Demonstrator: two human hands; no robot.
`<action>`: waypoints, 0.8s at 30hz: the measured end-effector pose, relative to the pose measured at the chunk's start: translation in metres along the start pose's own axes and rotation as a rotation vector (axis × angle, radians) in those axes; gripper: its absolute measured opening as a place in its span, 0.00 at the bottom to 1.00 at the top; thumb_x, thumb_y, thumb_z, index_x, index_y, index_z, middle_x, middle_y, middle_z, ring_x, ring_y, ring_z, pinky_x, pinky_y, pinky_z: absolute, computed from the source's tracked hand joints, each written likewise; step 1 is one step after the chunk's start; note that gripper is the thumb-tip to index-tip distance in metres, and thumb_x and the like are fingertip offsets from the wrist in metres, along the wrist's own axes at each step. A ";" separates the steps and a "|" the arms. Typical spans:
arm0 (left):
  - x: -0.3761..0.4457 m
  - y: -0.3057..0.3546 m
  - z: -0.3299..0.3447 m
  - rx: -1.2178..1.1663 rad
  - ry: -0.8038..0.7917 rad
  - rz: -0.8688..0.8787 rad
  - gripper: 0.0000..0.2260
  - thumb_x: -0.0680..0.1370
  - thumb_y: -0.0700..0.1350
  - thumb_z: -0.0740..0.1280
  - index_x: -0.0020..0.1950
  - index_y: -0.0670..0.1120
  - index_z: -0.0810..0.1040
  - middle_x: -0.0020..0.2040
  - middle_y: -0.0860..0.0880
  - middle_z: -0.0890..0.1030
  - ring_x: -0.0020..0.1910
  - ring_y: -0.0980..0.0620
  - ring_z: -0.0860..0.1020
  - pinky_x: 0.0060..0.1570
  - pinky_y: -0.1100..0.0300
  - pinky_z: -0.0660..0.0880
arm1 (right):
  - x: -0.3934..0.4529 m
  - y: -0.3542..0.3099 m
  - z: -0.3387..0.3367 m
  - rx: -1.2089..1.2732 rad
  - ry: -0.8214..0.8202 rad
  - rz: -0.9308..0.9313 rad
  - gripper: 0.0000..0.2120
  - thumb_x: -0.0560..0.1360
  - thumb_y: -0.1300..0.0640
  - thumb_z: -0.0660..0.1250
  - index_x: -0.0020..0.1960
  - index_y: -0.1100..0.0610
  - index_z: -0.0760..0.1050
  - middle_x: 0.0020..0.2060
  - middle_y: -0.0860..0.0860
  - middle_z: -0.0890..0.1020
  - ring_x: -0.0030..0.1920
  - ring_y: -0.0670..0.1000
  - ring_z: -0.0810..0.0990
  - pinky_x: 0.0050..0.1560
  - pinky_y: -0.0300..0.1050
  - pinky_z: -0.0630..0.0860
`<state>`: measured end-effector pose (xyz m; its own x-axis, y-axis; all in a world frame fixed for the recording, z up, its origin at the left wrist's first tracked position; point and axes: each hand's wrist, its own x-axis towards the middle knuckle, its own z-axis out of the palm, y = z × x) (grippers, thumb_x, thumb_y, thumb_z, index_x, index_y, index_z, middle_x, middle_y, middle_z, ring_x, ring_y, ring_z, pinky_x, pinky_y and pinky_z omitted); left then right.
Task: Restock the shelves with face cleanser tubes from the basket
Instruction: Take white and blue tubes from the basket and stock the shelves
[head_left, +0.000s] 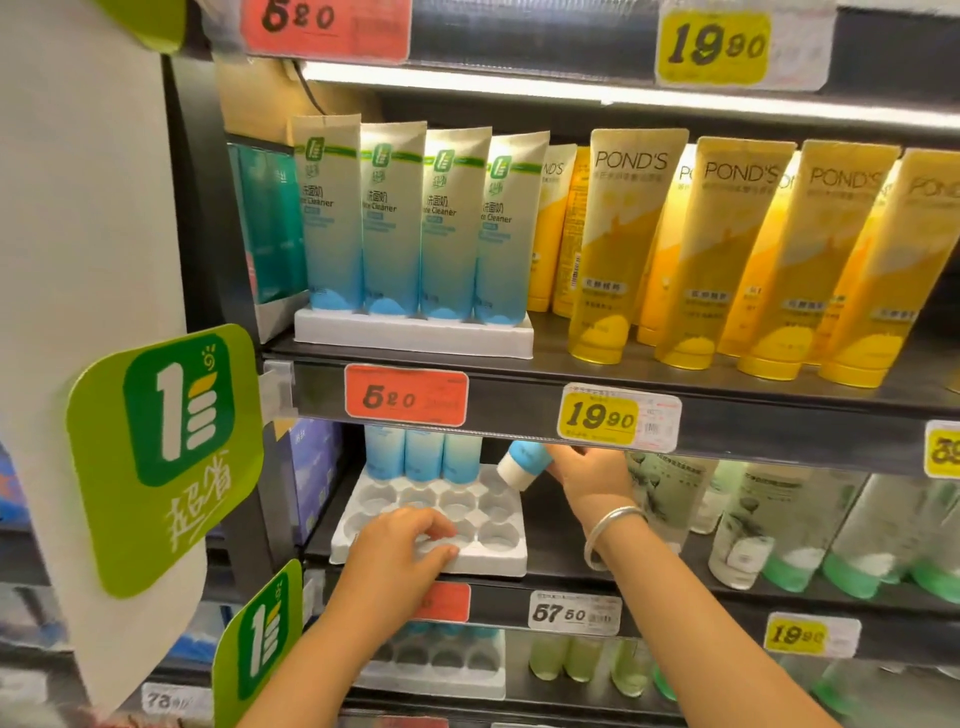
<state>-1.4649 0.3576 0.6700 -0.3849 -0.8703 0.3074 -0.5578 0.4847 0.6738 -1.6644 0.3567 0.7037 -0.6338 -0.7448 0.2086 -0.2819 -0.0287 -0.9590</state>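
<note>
overhead, right hand grips glossy blue tube; left hand on dimpled white tray.

The single head view looks forward and slightly down, close to the store shelves. Both forearms reach in from the bottom edge.

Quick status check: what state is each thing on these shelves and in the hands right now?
Right hand: shut on a blue tube, tilted, white cap down, over the tray.
Left hand: resting on the white tray front edge, holding nothing.
White tray: mostly unfilled, three tubes upright in the back row.
Upper tray: front row full, four tubes upright.
Yellow tubes: standing, leaning.
</note>
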 end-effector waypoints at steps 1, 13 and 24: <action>-0.001 -0.001 0.000 -0.006 0.002 -0.009 0.03 0.74 0.45 0.70 0.46 0.51 0.80 0.46 0.58 0.78 0.50 0.59 0.73 0.51 0.70 0.65 | 0.000 0.002 0.004 -0.045 0.005 -0.027 0.10 0.73 0.62 0.68 0.35 0.64 0.74 0.31 0.55 0.76 0.33 0.51 0.72 0.38 0.42 0.67; -0.002 -0.004 -0.002 -0.064 -0.012 -0.032 0.05 0.73 0.43 0.70 0.39 0.53 0.80 0.42 0.60 0.78 0.47 0.62 0.73 0.45 0.78 0.63 | 0.005 0.011 0.039 -0.307 -0.154 -0.080 0.15 0.75 0.54 0.66 0.41 0.66 0.77 0.41 0.59 0.79 0.40 0.52 0.78 0.44 0.45 0.75; -0.004 0.005 -0.010 -0.255 0.009 -0.072 0.06 0.75 0.44 0.69 0.40 0.55 0.80 0.40 0.62 0.80 0.42 0.72 0.75 0.38 0.77 0.67 | -0.020 0.003 0.020 -0.254 -0.123 -0.046 0.15 0.75 0.56 0.66 0.60 0.61 0.72 0.51 0.52 0.77 0.47 0.50 0.77 0.50 0.41 0.74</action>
<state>-1.4586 0.3624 0.6792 -0.3436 -0.9031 0.2576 -0.3796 0.3845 0.8415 -1.6379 0.3583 0.6931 -0.5281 -0.8225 0.2114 -0.4900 0.0918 -0.8669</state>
